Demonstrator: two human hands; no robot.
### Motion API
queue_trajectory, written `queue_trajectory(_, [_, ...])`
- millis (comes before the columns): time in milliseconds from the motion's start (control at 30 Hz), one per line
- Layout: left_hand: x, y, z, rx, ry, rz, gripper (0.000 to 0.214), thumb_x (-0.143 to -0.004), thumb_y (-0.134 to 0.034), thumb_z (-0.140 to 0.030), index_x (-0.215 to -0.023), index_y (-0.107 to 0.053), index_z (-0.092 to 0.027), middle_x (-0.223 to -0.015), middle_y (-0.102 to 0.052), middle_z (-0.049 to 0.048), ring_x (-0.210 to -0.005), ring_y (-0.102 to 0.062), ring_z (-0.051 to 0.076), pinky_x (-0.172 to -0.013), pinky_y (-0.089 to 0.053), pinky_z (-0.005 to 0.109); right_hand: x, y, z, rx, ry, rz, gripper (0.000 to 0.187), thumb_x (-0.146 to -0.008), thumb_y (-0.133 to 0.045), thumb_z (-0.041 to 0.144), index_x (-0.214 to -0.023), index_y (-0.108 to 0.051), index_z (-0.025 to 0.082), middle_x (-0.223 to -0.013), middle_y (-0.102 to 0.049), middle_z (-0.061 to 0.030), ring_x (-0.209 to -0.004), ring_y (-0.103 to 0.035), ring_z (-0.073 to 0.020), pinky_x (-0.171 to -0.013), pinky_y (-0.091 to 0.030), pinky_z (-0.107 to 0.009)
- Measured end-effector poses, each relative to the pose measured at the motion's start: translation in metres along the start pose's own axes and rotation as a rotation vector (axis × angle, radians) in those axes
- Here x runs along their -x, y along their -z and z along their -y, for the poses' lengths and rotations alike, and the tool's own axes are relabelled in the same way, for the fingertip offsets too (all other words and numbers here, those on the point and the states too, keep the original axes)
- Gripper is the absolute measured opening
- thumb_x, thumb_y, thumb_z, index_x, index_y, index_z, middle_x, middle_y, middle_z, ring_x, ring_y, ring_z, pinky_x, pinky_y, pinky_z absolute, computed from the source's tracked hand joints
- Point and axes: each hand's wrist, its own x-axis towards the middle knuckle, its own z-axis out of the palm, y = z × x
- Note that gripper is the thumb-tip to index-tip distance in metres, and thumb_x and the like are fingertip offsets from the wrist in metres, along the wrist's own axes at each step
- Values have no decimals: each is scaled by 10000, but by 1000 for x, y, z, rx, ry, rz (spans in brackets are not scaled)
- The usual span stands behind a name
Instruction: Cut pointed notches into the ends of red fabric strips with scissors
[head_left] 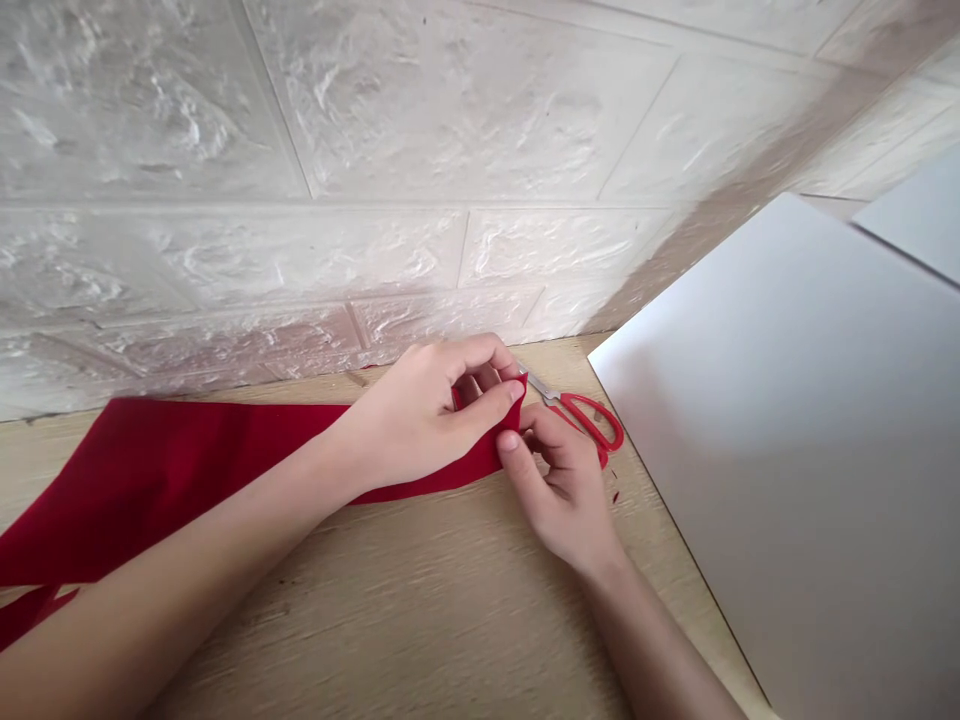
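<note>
A long strip of red cloth [172, 470] lies across the wooden table [420, 610], running from the left edge to the middle. My left hand [427, 415] pinches the right end of the cloth between thumb and curled fingers. My right hand [559, 480] meets it from the right, thumb and fingers closed on the same end. Just behind my right hand lie scissors [589, 415] with red handles, blades pointing left toward the wall; my right hand covers part of one handle.
A white textured brick-pattern wall [450, 150] stands right behind the table. A large white sheet [810, 450] covers the table's right side, with a second sheet [922, 215] at the far right.
</note>
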Motion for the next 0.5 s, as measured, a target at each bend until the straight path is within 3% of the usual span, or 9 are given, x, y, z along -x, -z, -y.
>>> queue_trajectory(133, [1, 9, -5, 34, 5, 60, 292, -1026, -538, -441, -937, -699, -215, -865, -734, -8, -753, -657, 124, -656, -497, 231, 1, 1, -7, -72, 2, -7, 279, -965, -628, 503, -907, -677, 234, -838, -687, -34, -703, -578, -181, -653, -465, -323])
queue_trajectory(233, [5, 24, -12, -54, 26, 100, 419, -1051, -443, -539, -979, -725, -237, -875, -738, 6, -761, -668, 140, -649, -499, 236, 0, 6, -14, -240, -21, -78, 449, -967, -542, 657, -972, -714, 242, -932, -709, -65, -788, -613, -214, -671, -470, -343])
queue_trajectory(367, [13, 39, -17, -286, 120, 163, 327, -989, -552, -566, -1118, -737, -330, -960, -765, 2, -759, -699, 172, -574, -447, 236, -7, 11, -18, -438, -117, -249, 596, -939, -423, 784, -848, -672, 250, -803, -631, -53, -694, -548, -200, -558, -375, -326])
queue_trajectory(500, [21, 39, -13, -478, 62, 238, 334, -982, -557, -543, -1198, -727, -354, -1175, -750, 23, -936, -714, 221, -698, -480, 280, -18, 15, -18, -442, -185, -419, 653, -911, -339, 858, -764, -569, 264, -711, -520, -15, -599, -476, -174, -506, -309, -313])
